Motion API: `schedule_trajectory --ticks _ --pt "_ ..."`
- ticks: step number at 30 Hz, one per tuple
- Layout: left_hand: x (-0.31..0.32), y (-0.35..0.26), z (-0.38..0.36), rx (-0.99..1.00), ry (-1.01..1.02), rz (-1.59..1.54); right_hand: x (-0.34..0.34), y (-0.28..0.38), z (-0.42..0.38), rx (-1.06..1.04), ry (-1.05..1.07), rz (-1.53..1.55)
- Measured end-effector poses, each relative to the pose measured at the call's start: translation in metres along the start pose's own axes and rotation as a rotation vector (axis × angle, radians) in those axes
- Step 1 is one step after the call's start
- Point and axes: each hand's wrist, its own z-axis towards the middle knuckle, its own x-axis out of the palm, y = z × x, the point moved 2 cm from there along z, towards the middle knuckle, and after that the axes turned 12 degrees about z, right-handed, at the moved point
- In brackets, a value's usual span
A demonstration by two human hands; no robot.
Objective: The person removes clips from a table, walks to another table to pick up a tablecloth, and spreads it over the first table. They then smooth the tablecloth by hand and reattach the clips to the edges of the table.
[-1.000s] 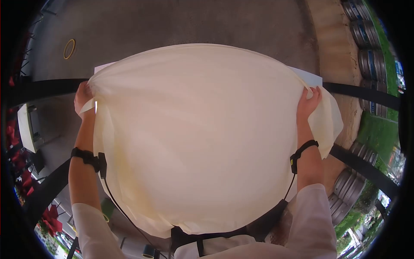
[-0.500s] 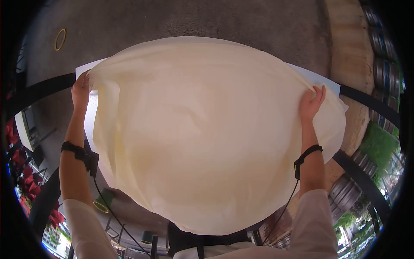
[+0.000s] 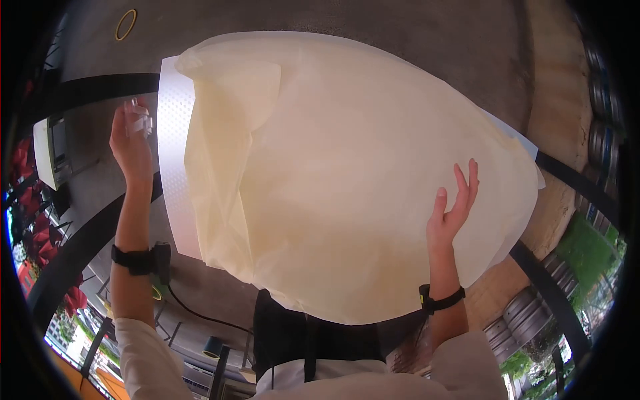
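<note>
A large cream tablecloth (image 3: 373, 167) lies over a table with a white, dotted top (image 3: 175, 147), bare along its left end. The cloth is rumpled and folded back on the left side. Off the table's left edge, my left hand (image 3: 130, 143) is closed around a clear plastic clip (image 3: 141, 123). My right hand (image 3: 453, 210) is over the right part of the cloth, fingers spread and holding nothing. Each forearm wears a black strap with a small device.
Black bars run out from both sides of the table. On the grey floor lies a yellow ring (image 3: 126, 25) at the far left. Metal kegs (image 3: 533, 313) stand along the right side, near a green patch (image 3: 587, 247). A white box-like object (image 3: 48, 152) is at the left.
My left hand has come away from the cloth's left corner with the clip. The cloth's left side has shifted right, baring the tabletop. My right hand has let go and moved nearer me.
</note>
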Motion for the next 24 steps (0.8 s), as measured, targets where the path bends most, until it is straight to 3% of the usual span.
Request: schedule_trajectory --ticks 3,5,6,10,13,14,16,18,19,21,24 --pt "0.021 -0.068 -0.118 -0.044 0.475 -0.295 0.034 0.066 -0.049 0.064 0.167 0.495" --pt "0.051 -0.077 -0.182 -0.281 0.924 -0.492 0.064 0.112 -0.064 0.160 0.208 0.763" --pt "0.066 -0.082 -0.207 -0.406 0.983 -0.589 0.076 0.135 -0.069 0.272 0.199 0.861" --pt "0.110 -0.080 -0.252 -0.268 0.961 -0.354 0.113 0.132 -0.105 0.868 0.165 1.127" --pt "0.107 -0.082 -0.265 -0.195 1.143 -0.163 0.136 0.091 -0.128 1.043 0.118 1.354" --pt "0.103 -0.076 -0.268 -0.168 1.115 -0.217 0.143 0.080 -0.132 1.085 0.103 1.408" --pt "0.094 -0.063 -0.265 -0.093 1.064 -0.316 0.152 0.075 -0.128 1.113 0.165 1.298" --pt "0.065 -0.057 -0.248 0.129 0.849 -0.048 0.153 0.080 -0.121 1.084 0.243 1.074" --pt "0.048 -0.051 -0.238 0.233 0.736 0.080 0.155 0.084 -0.120 1.001 0.267 0.840" --pt "0.038 -0.015 -0.235 0.454 0.711 0.334 0.163 0.093 -0.114 0.806 0.301 0.380" --pt "0.024 0.033 -0.211 0.602 0.634 0.590 0.171 0.107 -0.120 0.570 0.288 0.174"
